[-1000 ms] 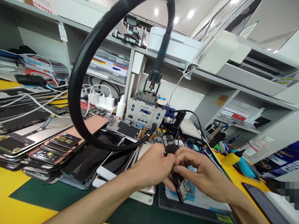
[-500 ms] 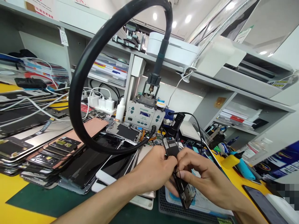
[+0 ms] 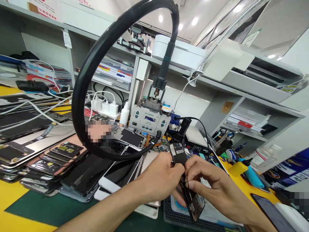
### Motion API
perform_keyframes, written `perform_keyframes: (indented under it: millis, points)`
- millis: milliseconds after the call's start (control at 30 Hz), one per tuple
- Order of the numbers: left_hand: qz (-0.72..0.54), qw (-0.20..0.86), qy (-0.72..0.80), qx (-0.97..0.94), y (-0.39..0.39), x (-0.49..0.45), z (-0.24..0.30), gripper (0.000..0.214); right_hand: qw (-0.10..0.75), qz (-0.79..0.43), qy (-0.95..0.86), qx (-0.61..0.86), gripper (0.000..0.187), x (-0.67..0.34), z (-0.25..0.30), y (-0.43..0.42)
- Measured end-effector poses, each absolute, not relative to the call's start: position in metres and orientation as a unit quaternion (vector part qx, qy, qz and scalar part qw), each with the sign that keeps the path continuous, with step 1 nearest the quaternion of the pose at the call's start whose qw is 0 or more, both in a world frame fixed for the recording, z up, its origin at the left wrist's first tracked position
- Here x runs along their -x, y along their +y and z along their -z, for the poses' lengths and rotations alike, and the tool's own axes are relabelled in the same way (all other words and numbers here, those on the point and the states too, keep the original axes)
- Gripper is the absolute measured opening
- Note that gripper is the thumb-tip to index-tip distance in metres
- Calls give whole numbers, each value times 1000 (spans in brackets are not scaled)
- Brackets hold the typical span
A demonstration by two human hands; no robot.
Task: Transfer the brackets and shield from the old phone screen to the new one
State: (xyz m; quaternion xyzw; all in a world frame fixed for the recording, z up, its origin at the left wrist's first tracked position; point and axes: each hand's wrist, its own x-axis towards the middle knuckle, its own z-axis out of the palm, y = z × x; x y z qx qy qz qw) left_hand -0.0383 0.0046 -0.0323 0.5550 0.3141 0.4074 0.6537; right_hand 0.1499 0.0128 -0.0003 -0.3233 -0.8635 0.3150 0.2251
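Observation:
An opened smartphone (image 3: 179, 156), dark with bare inner parts showing at its lower end, is tilted over the work mat. My left hand (image 3: 160, 180) is closed around its left side, the thumb lying across it. On the opposite edge, my right hand (image 3: 207, 180) has thumb and forefinger pinched together. What is between those fingertips is too small and too covered to tell. Both hands hide the middle of the phone. Under it lies a black perforated mat (image 3: 176, 216) with a pale blue-edged tray (image 3: 212, 211) on top.
Stacks of phone screens (image 3: 48, 161) and white phones (image 3: 120, 170) lie to the left. A hot-air station (image 3: 149, 120) stands behind, its thick black hose (image 3: 80, 80) looping across the front. To the right are a blue bottle (image 3: 253, 175) and a dark phone (image 3: 270, 209).
The phone and both hands have shifted slightly right and down, keeping nearly the same grip. A blurred patch now covers part of the screens at left.

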Motion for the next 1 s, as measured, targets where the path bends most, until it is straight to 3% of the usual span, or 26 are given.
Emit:
perform_keyframes:
  millis: [1000]
  points:
    - [-407, 664, 292, -555, 5, 39, 36, 27, 207, -359, -858, 304, 14, -158, -3, 11]
